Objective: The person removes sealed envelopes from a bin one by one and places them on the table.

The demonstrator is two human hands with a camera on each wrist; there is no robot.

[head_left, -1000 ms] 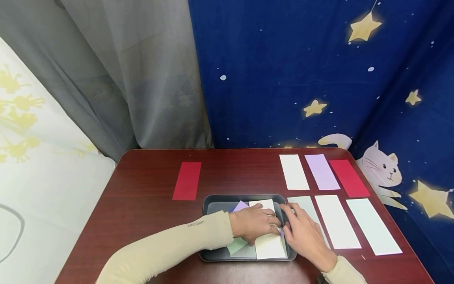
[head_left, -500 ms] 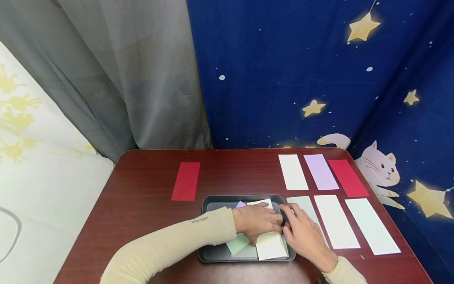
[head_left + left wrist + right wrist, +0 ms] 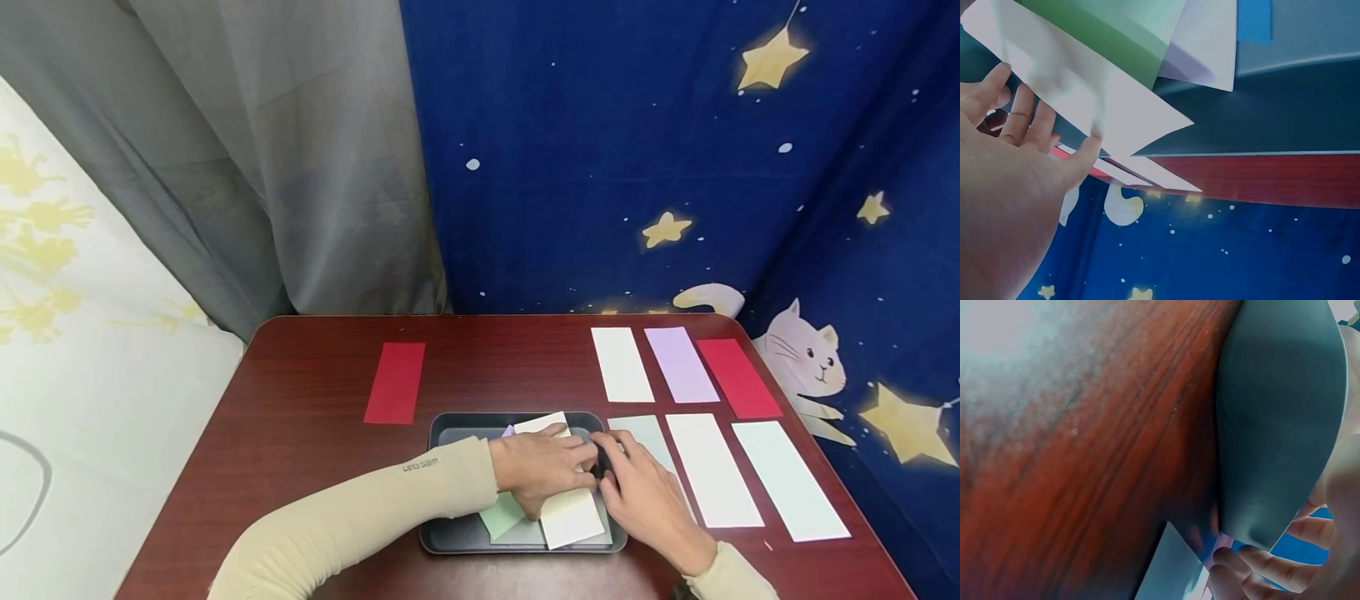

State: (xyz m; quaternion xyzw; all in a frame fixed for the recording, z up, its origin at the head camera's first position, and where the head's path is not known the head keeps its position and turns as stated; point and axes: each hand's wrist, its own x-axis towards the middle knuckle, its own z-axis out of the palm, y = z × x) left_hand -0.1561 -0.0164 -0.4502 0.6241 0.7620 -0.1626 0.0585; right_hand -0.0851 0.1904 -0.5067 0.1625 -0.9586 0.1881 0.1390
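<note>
Cream paper strip [image 3: 567, 500] lies slantwise in the dark tray [image 3: 450, 542] at the near middle of the counter [image 3: 300, 467], on top of a pale green sheet [image 3: 498, 517] and a lilac sheet [image 3: 509, 431], with its far end lifted toward the tray's back rim. The left hand [image 3: 542, 468] rests palm down on this strip, fingers bent over its right edge, and the left wrist view shows the thumb [image 3: 1085, 156] and fingertips pressed against the white paper [image 3: 1085, 94], so it grips the strip. The left forearm, in a beige sleeve [image 3: 375, 508], crosses the tray from the left. The right hand [image 3: 648, 500] lies just beside the tray's right rim, its fingers reaching in to meet the left hand at the strip's edge; whether they pinch the paper I cannot tell. The wrist view shows its fingertips [image 3: 1241, 565] curled below the tray's rim.
</note>
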